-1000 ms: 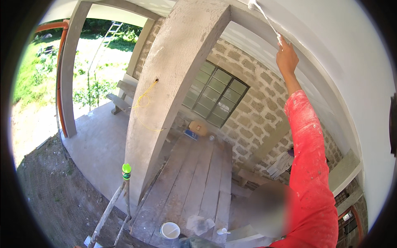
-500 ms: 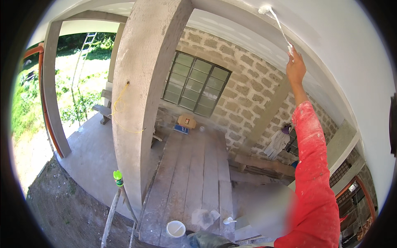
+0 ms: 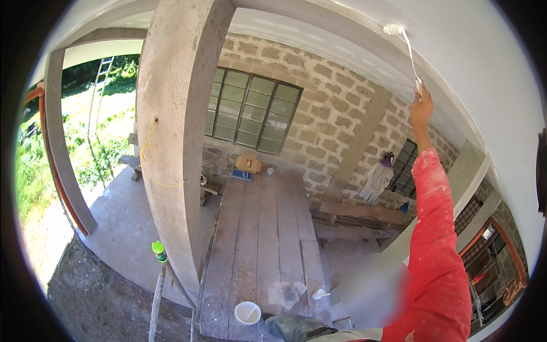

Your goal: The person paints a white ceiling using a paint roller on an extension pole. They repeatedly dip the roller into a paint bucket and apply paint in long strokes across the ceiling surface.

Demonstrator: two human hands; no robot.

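My right hand [image 3: 422,108] is raised high at the upper right, its fingers wrapped round the handle of a small paint roller [image 3: 409,48]. The roller's white fluffy head rests against the white ceiling [image 3: 473,74], close to the edge where it meets a beam. My red sleeve is spattered with pale paint. Nowhere in the picture does my left hand show. Far below, a white bucket [image 3: 247,313] with a stick-like thing in it stands by my foot on a plank platform [image 3: 245,228].
A concrete column [image 3: 171,114] rises left of the platform. Beside it stand pole ends with a green bottle-like top [image 3: 159,251]. A crumpled plastic sheet [image 3: 286,294], a small white container [image 3: 319,294] and an open cardboard box [image 3: 248,163] lie on the planks. A bench [image 3: 364,212] lines the block wall.
My right hand and the roller have moved right and slightly lower in the picture, with the roller head still at the ceiling. The whole view has shifted a little.
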